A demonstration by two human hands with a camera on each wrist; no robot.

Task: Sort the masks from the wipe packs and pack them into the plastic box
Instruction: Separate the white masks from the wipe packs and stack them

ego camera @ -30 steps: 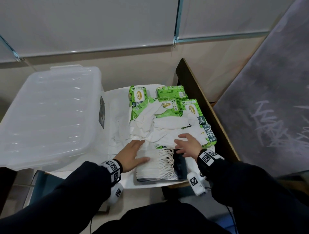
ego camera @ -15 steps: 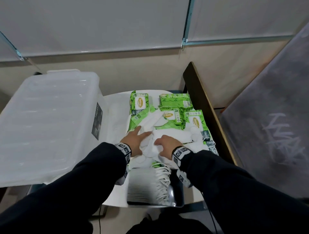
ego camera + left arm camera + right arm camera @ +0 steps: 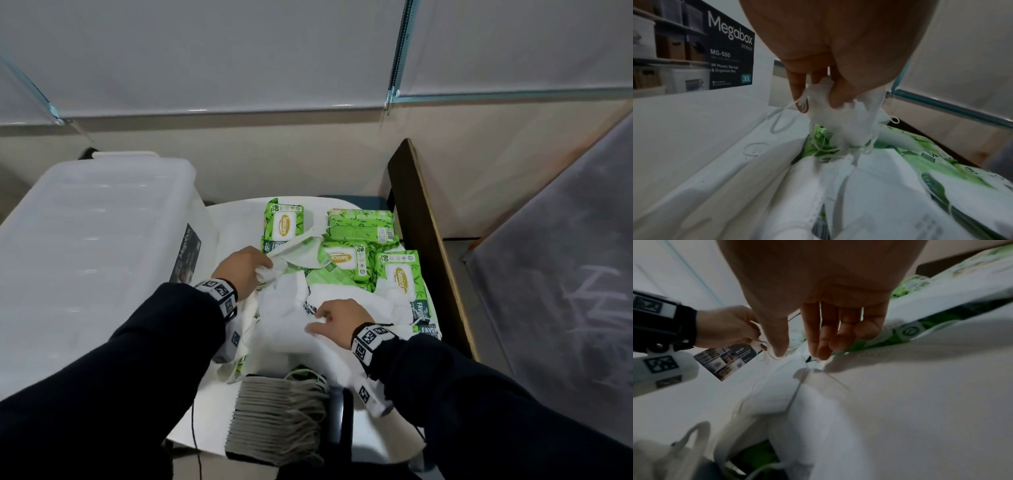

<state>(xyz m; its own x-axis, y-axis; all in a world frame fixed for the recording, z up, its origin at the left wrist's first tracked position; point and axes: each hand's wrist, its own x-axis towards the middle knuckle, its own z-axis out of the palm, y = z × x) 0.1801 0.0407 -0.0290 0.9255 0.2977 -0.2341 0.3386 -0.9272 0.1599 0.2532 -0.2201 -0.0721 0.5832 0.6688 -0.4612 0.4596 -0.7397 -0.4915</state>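
Loose white masks [image 3: 284, 318] lie heaped over several green wipe packs [image 3: 346, 260] on a small white table [image 3: 236, 219]. My left hand [image 3: 246, 270] pinches a crumpled bunch of masks [image 3: 838, 116] by one end and holds it just above the heap, ear loops dangling; in the left wrist view the left hand [image 3: 818, 100] has its fingers curled into the bunch. My right hand [image 3: 325, 318] hovers on the heap's near right part with its fingers [image 3: 818, 350] loosely straight, tips touching a mask, holding nothing. The clear plastic box [image 3: 85, 257] stands to the left.
A neat stack of masks [image 3: 277, 418] sits at the table's near edge beside a dark object [image 3: 339, 411]. A dark wooden board [image 3: 428, 246] borders the table on the right. The box's black label [image 3: 729, 48] faces the heap. A wall runs behind.
Both hands were pressed together on the heap; now the left has pulled a bunch of masks up and to the left, and the right has let go and drawn back to the right.
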